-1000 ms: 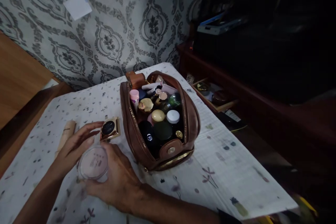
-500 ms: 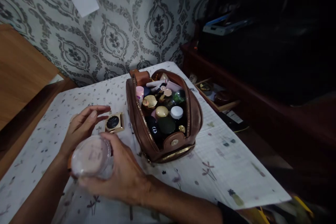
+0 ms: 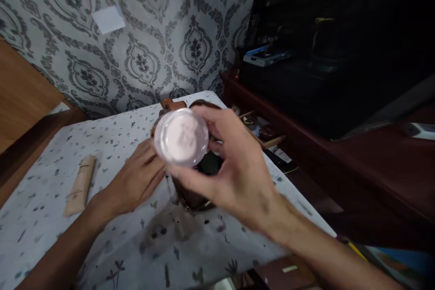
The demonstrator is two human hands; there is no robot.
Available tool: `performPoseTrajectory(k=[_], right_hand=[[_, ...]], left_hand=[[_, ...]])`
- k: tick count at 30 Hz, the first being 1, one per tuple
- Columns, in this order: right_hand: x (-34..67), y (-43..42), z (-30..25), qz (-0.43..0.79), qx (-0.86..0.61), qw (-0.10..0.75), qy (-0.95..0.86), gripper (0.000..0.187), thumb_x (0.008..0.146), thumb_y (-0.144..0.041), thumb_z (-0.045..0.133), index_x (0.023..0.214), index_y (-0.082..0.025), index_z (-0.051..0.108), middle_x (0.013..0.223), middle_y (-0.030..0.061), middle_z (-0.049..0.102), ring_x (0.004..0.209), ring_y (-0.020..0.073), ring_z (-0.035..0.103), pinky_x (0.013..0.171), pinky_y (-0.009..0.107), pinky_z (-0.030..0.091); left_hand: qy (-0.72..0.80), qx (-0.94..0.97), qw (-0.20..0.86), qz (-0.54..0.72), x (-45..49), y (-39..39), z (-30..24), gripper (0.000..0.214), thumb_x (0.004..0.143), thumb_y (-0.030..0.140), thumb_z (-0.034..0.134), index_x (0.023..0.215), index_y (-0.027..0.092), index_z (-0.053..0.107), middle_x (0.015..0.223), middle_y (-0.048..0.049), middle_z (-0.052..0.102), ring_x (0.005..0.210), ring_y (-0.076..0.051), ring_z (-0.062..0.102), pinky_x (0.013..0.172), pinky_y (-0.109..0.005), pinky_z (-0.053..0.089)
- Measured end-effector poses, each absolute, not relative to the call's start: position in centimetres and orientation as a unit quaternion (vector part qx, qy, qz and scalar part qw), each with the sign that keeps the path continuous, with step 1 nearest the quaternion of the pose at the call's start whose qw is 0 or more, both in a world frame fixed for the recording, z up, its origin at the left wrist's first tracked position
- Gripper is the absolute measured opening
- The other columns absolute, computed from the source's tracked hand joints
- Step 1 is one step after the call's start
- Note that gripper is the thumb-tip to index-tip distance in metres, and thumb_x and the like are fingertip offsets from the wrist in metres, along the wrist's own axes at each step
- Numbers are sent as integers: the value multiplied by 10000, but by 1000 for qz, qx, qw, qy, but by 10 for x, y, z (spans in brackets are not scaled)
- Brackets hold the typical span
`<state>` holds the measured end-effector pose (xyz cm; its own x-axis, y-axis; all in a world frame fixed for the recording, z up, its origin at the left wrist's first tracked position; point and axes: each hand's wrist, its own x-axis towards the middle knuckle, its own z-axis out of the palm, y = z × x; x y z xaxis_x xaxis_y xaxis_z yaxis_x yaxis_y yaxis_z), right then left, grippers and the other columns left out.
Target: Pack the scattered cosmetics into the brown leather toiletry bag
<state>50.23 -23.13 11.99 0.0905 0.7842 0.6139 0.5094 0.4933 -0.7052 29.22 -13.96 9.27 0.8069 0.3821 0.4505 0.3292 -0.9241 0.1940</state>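
My right hand (image 3: 234, 167) holds a round powder jar (image 3: 181, 138) with a clear rim and a pale pink face by its edge, between thumb and fingers. It is raised over the brown makeup bag (image 3: 192, 197), covering most of the bag's open top. A dark round item (image 3: 210, 163) shows inside the bag. My left hand (image 3: 141, 176) reaches to the bag's left side, knuckles up; its fingertips are hidden behind the jar, so I cannot tell whether it grips anything. A beige squeeze tube (image 3: 80, 186) lies left of my left forearm.
A white patterned cloth (image 3: 115, 244) covers the table. To the right stands dark red furniture (image 3: 340, 181) with an open drawer (image 3: 272, 140) of small items. Patterned wallpaper is behind, and a wooden panel (image 3: 23, 99) stands at the left.
My right hand has lifted the powder jar up and right, over the bag. My left hand has moved right towards the bag, over where the gold-framed square case lay. The beige tube is now uncovered.
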Motion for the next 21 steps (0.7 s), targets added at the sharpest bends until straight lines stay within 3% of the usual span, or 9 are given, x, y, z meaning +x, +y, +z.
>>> performPoseTrajectory(k=[3, 9, 12, 17, 21], right_hand=[[520, -208, 126, 17, -552, 482, -680, 574, 826, -387, 748, 1315, -173, 538, 1228, 132, 598, 1132, 300, 602, 921, 452, 548], [521, -178, 133, -106, -602, 205, -764, 427, 834, -320, 754, 1157, -79, 615, 1133, 172, 656, 1131, 347, 570, 965, 460, 463], [514, -171, 131, -92, -591, 128, -791, 372, 853, -301, 727, 1120, -59, 638, 1139, 192, 665, 1150, 355, 567, 993, 442, 440], [509, -159, 135, -6, -573, 62, -817, 391, 864, -237, 687, 1213, -65, 641, 1206, 192, 678, 1228, 341, 572, 1039, 413, 433], [508, -145, 145, 50, -574, 22, -817, 427, 872, -287, 685, 1251, -90, 653, 1206, 187, 704, 1208, 344, 627, 976, 400, 486]], left_hand=[[164, 955, -5, 246, 290, -147, 97, 445, 1023, 154, 431, 1451, 259, 493, 1457, -88, 568, 1413, -246, 478, 1155, -431, 448], [189, 945, -17, 268, 284, -153, 76, 528, 1004, 87, 454, 1509, 235, 410, 1513, -104, 513, 1504, -257, 356, 1206, -435, 395], [198, 938, -21, 285, 283, -154, 66, 573, 1000, 96, 464, 1541, 254, 365, 1540, -109, 484, 1512, -274, 345, 1196, -452, 411], [194, 935, -24, 295, 283, -154, 61, 642, 986, 92, 473, 1576, 281, 303, 1553, -112, 472, 1519, -296, 333, 1176, -480, 436], [186, 936, -26, 299, 284, -153, 60, 663, 968, 60, 485, 1579, 242, 300, 1546, -134, 475, 1524, -289, 323, 1191, -462, 421]])
